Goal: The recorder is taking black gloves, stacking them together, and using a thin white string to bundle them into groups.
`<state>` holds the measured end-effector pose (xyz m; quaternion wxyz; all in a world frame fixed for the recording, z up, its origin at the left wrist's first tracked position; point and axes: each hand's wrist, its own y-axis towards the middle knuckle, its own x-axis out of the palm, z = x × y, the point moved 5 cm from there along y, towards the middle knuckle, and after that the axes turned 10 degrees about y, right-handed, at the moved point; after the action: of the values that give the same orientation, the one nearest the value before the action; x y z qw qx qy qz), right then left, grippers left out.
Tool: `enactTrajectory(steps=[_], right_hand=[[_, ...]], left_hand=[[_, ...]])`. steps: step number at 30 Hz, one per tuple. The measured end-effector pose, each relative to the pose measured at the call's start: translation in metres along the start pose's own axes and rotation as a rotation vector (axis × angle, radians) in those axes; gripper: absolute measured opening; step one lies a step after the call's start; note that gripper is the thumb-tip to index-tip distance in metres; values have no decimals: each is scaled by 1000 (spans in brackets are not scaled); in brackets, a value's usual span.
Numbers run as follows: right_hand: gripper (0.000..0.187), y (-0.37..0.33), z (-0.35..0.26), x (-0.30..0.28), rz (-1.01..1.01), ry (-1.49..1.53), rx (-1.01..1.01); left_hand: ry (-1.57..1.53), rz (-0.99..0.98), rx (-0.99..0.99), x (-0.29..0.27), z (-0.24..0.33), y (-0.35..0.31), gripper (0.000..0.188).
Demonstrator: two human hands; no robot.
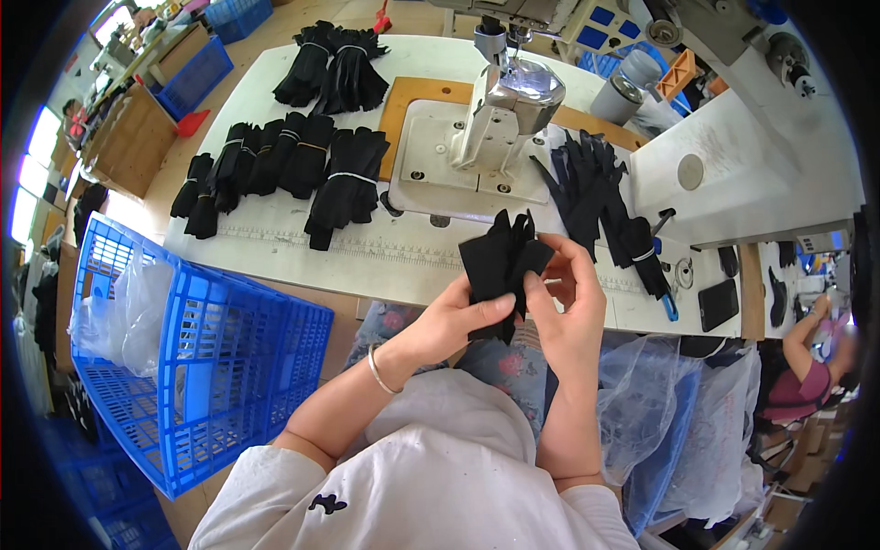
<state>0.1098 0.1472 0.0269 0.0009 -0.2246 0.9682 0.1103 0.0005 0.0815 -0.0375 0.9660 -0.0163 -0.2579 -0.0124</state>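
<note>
A small stack of black fabric pieces [488, 266] is held between both my hands, just above the near edge of the white sewing table [422, 280]. My left hand [442, 323] grips its lower left part, thumb laid across the front. On the other side, my right hand [570, 307] pinches the pieces, with thumb and fingers at their right edge. The upper ends of the pieces fan apart. Beyond them stands the sewing machine's metal post [500, 137]. More black strips [587, 183] lie loosely to the right of the post, beside a tied bundle [639, 246].
Tied black bundles [346, 183] lie on the left of the table, others [353, 78] behind. A blue crate [229, 357] stands at lower left. On the right are a phone [718, 304], a blue-handled tool [671, 308] and hanging plastic bags [701, 449]. A person [796, 390] sits far right.
</note>
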Motion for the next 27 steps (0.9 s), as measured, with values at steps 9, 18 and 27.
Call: enactTrajectory(steps=[9,18,27], right_hand=[[46,-6,-4,2,8,-224,-54],[40,5,33,-18,15,140,145],[39,5,41,-25,11,209,203]], left_hand=[[109,13,-4,3,-8,0,64],[-403,60,34,-12,-29,2,37],[-606,168,-209,-6,-28,4,15]])
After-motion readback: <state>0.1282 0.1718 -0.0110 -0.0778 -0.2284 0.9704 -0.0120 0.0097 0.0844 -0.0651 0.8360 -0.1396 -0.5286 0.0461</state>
